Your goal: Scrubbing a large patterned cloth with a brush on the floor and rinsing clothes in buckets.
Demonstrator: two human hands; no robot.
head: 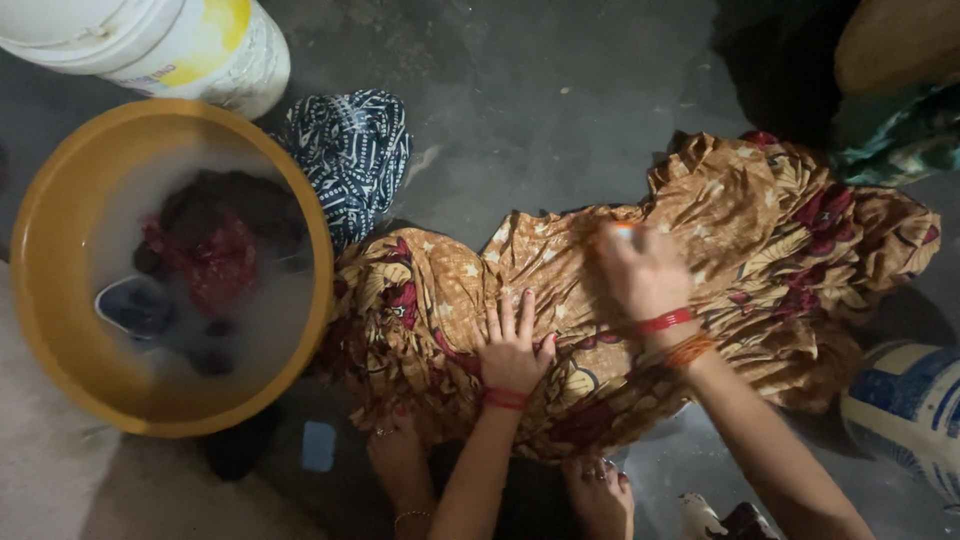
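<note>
A brown cloth (740, 230) with red flower print lies spread on the wet grey floor (540, 110). My left hand (512, 345) presses flat on the cloth near its front edge, fingers spread. My right hand (640, 272) is closed over a small orange-and-white object (622, 230) on the cloth; the hand hides most of it and motion blurs it. Red and orange bangles circle both wrists. My bare feet (600, 495) show below the cloth.
A yellow basin (50, 300) at left holds cloudy soapy water and dark and red clothes. A white bucket (190, 45) stands behind it. A blue-and-white patterned cloth (350, 150) lies beside the basin. A blue soap bar (319, 446) is on the floor. A blue-white container (910, 410) sits at right.
</note>
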